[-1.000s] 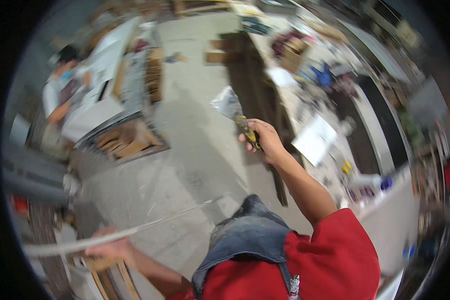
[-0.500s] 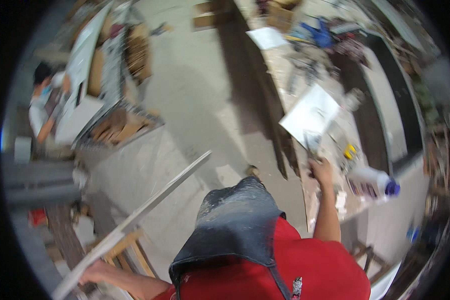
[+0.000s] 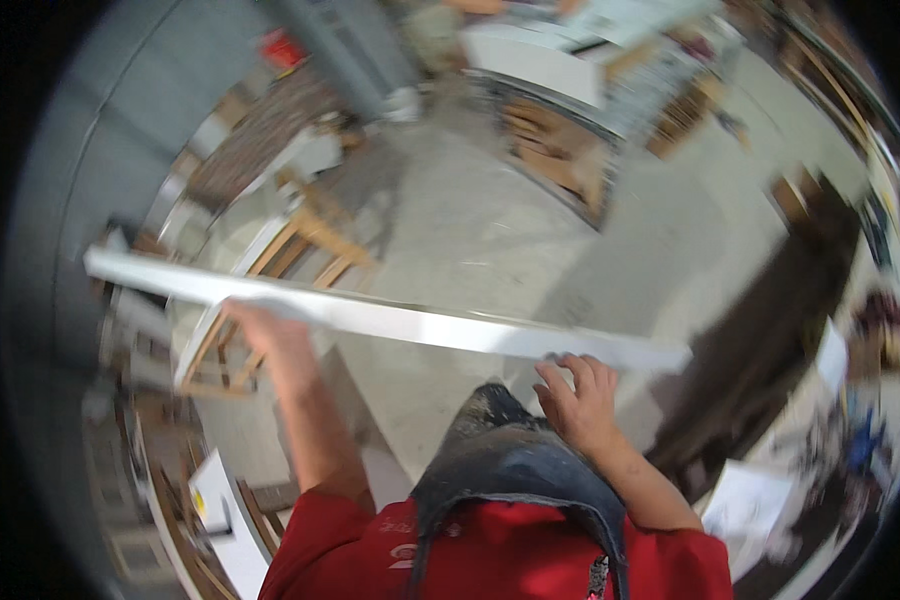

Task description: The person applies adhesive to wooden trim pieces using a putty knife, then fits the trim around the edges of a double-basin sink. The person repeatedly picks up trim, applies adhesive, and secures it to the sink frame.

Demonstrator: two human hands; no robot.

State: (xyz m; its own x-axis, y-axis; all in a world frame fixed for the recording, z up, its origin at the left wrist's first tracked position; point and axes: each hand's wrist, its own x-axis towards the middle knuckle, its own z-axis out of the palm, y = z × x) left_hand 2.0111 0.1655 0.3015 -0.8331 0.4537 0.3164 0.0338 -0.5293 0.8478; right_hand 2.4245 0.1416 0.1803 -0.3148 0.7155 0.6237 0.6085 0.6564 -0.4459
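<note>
A long, narrow white strip [image 3: 400,322] lies across in front of me, from the far left to the right of centre. My left hand [image 3: 275,335] is closed round its left part; the fingertips are hidden behind it. At the strip's near edge, toward its right end, is my right hand [image 3: 580,400]. Its fingers are loosely bent and a little apart, with the tips close to or touching that edge; blur hides which. Nothing shows inside the right hand.
Left of centre, beneath the strip, stands a wooden frame [image 3: 315,235]. A table with a white panel [image 3: 535,60] and cardboard below it is at the back. A cluttered workbench bearing a white sheet [image 3: 750,500] runs along my right. A grey wall [image 3: 50,200] rises at the left.
My view has swung left. My right hand has left the workbench and come to the strip, which now lies crosswise instead of slanting at my left side.
</note>
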